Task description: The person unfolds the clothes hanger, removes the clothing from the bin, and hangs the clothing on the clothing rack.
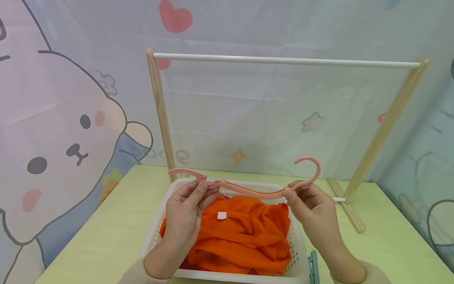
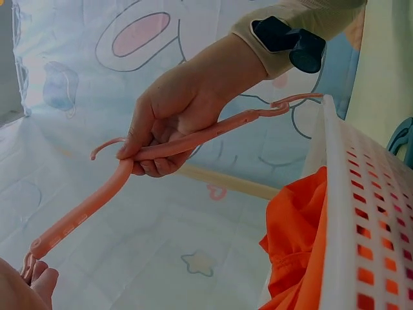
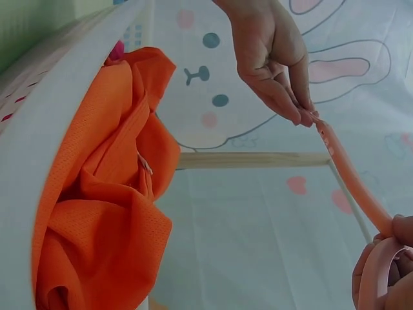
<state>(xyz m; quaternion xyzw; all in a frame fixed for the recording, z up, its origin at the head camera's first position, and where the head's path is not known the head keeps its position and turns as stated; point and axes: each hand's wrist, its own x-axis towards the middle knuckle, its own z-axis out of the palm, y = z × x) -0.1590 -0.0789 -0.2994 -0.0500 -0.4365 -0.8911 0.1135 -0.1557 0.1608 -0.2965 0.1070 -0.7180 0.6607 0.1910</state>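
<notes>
A pink hanger [image 1: 253,191] spans the space over a white basket [image 1: 234,277], held between two hands; the left hand [image 1: 182,217] pinches it between thumb and fingers near a joint, while the right hand [image 1: 315,209] grips it at the base of its hook [image 1: 319,170]; the hook stands free above the right hand's fingers, with wide room up to the white rail [image 1: 283,60]; that rail runs between a left wooden post [image 1: 161,106] and a right wooden post [image 1: 389,126], its height well apart from both hands; an orange garment [image 1: 244,236] lies heaped in the basket below the hanger, a white tag [image 1: 221,215] on top; the table [image 1: 99,236] reaches out on both sides of the basket, and a teal object [image 1: 313,268] sits just beside its right wall, cut off by the lower edge of the head view, where the sleeves [image 1: 369,272] run out too; the foot under the left post is mostly hidden behind the basket, while the right foot [image 1: 356,221] shows; a scrap of magenta cloth [image 3: 115,51] peeks out beside the orange in the right wrist view, the rest covered; in the left wrist view a further length of hanger runs past the right hand towards the basket's rim, though whether it touches is hard to tell.
</notes>
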